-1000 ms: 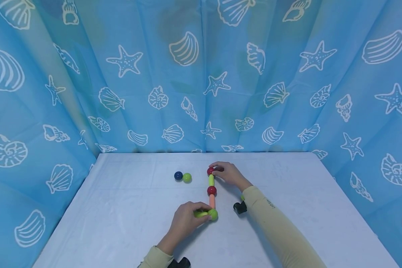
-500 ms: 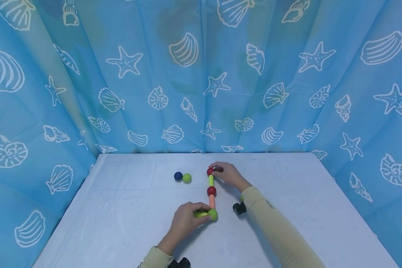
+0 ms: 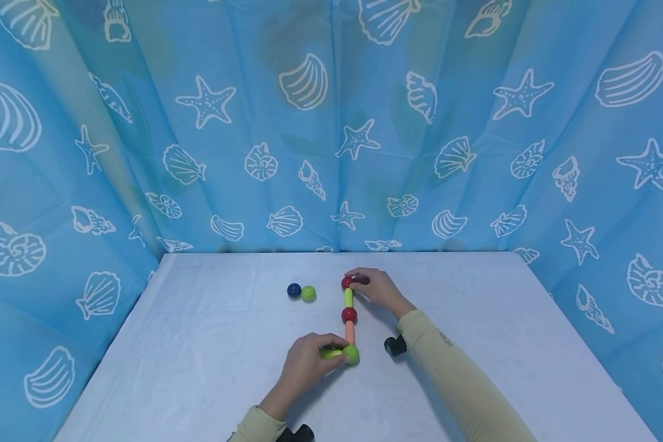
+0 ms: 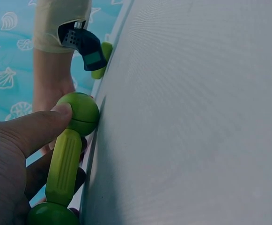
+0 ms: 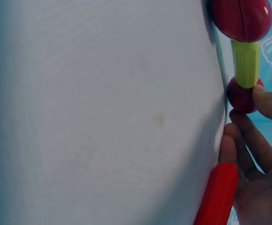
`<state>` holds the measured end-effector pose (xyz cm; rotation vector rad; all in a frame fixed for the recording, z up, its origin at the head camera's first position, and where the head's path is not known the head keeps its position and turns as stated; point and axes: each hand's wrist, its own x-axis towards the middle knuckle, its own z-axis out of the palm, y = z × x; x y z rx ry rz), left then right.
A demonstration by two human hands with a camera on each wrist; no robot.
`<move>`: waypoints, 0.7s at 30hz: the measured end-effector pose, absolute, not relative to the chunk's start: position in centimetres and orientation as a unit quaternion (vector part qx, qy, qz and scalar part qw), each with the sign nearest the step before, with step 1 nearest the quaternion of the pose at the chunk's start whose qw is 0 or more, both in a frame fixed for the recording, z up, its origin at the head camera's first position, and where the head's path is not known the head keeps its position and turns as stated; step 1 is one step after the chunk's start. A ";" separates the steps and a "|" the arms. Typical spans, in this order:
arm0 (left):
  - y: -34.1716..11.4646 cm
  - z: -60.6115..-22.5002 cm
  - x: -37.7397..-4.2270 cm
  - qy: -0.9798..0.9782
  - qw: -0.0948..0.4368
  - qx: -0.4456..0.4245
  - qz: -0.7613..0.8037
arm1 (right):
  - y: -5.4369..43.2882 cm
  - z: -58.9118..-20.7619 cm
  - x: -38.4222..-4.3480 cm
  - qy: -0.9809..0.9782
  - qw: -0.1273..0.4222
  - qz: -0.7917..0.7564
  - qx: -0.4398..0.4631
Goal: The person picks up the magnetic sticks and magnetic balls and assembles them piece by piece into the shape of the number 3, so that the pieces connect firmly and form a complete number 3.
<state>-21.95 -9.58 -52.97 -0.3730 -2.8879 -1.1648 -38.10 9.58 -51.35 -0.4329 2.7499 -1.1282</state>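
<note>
A chain of toy balls and rods lies on the white table. From the far end in the head view come a red ball (image 3: 347, 282), a yellow-green rod (image 3: 348, 298), a second red ball (image 3: 349, 315), an orange rod (image 3: 350, 333) and a green ball (image 3: 352, 354). My right hand (image 3: 380, 288) pinches the far red ball between thumb and fingers. At the near end, my left hand (image 3: 308, 361) grips the green ball and a yellow-green rod (image 4: 62, 168) joined to it. Another green ball (image 4: 53, 214) caps that rod. Beside my right palm is a red rod (image 5: 217, 194).
A dark blue ball (image 3: 294, 290) and a loose green ball (image 3: 309, 293) sit side by side left of the chain's far end. Another green rod (image 4: 101, 61) lies behind the black wrist camera (image 4: 88, 48) of the right arm. A shell-patterned blue curtain (image 3: 331, 153) hangs behind the table.
</note>
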 end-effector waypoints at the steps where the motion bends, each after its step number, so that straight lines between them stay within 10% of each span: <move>1: -9.6 -53.0 -22.0 -0.921 0.002 -0.118 -0.371 | 9.6 -51.3 -38.1 0.913 0.067 -0.375 -0.144; 21: -9.3 -52.7 -21.8 -0.921 -0.013 -0.103 -0.376 | 10.1 -51.5 -37.6 0.914 0.059 -0.377 -0.141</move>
